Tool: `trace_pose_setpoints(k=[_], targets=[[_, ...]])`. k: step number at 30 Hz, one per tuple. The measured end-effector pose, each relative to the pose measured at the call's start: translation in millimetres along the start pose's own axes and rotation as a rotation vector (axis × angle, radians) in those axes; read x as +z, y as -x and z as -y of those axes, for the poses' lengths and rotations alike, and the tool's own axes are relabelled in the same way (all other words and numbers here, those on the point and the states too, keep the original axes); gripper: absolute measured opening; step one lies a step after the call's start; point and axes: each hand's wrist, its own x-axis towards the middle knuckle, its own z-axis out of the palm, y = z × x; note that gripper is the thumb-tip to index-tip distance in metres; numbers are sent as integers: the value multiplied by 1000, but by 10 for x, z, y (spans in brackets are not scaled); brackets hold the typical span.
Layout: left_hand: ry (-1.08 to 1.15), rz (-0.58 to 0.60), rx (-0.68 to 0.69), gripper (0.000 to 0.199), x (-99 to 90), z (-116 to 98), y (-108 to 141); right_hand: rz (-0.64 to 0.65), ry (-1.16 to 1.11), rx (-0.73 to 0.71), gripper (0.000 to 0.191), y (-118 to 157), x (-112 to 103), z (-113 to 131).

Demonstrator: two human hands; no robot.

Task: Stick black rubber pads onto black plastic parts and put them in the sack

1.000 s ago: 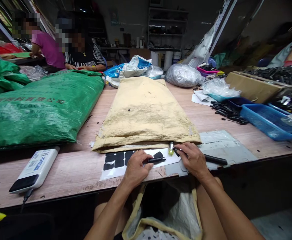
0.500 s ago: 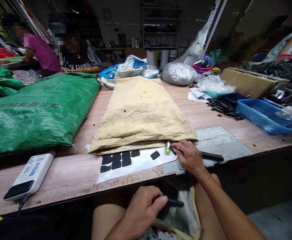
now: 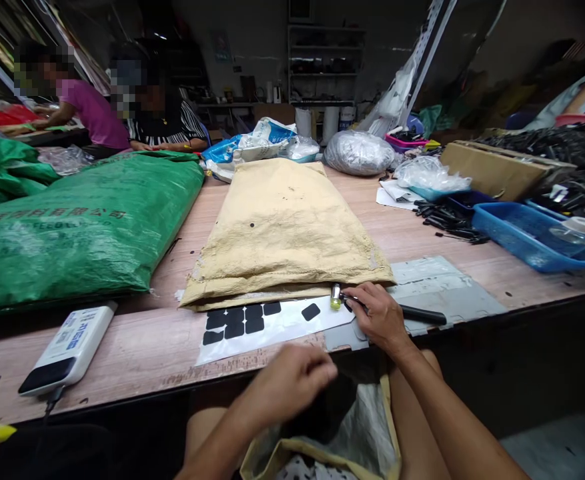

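Observation:
My right hand (image 3: 379, 313) is wrapped round a small hammer (image 3: 423, 315) at the table's front edge. Its metal and yellow head lies on a white sheet (image 3: 272, 341) bearing several black rounded pads (image 3: 235, 321). My left hand (image 3: 299, 373) hovers over the lap, fingers curled, and no object shows in it; the inside of its grip is hidden. Below it an open yellow-edged sack (image 3: 367, 420) rests between the knees. A large tan sack (image 3: 292, 227) lies flat behind the sheet.
A green sack (image 3: 82, 227) and a white device (image 3: 69, 347) with a cable are at the left. Blue trays (image 3: 537, 240), black parts (image 3: 452, 220) and a cardboard box (image 3: 497, 170) stand right. Two people sit across the table; a third person's arm shows far right.
The black stick-like part is gone from my left hand, which has risen slightly toward the table edge. My right hand stays on the hammer. The sack in the lap shows more of its opening.

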Motion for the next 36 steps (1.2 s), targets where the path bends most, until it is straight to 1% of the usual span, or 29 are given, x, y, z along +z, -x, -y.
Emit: trace_pose_setpoints(k=[1, 2, 3, 5, 7, 9, 11, 12, 14, 16, 18, 22, 24, 26, 28, 30, 33, 34, 36], targets=[[-81, -150, -2, 32, -177, -30, -105, -2, 1, 0, 21, 2, 1, -1], [-188, -284, -45, 32, -345, -29, -222, -4, 0, -1, 21, 3, 2, -2], [-296, -380, -96, 32, -498, -3, -344, -5, -3, -3, 21, 2, 2, -3], [-463, -447, -188, 30, -752, 87, -571, -9, -8, -9, 21, 0, 2, -5], [-541, -510, -247, 36, -930, 172, -751, -14, -10, -17, 21, -2, 3, -9], [-557, -598, -262, 45, -1042, 216, -880, -18, -9, -24, 20, -3, 4, -14], [-557, -670, -226, 45, -1099, 225, -980, -16, -10, -26, 20, -1, 5, -20], [-559, -687, -203, 41, -1110, 222, -1026, -13, -11, -25, 20, 0, 5, -22], [-566, -679, -183, 30, -1101, 219, -1120, -9, -16, -23, 21, 2, 4, -25], [-563, -650, -218, 24, -1057, 221, -1223, -7, -24, -22, 21, 2, 2, -26], [-549, -662, -265, 27, -995, 222, -1333, -8, -33, -22, 21, -1, 1, -27], [-566, -740, -316, 35, -901, 174, -1545, -8, -40, -24, 22, -7, 0, -29], [-561, -723, -366, 34, -897, 125, -1616, -5, -41, -23, 22, -8, 1, -31], [-538, -689, -411, 31, -919, 79, -1631, -5, -41, -23, 21, -7, 3, -32], [-521, -664, -422, 28, -944, 54, -1563, -7, -38, -23, 21, -7, 5, -31], [-519, -638, -360, 25, -948, 61, -1402, -10, -34, -20, 21, -7, 5, -29], [-502, -540, -146, 18, -874, 131, -1036, -8, -25, -8, 20, -7, -1, -21], [-485, -498, -78, 16, -826, 166, -906, -4, -22, -6, 20, -7, -4, -18], [-439, -433, 13, 14, -704, 247, -678, 9, -19, -7, 20, -7, -9, -16]])
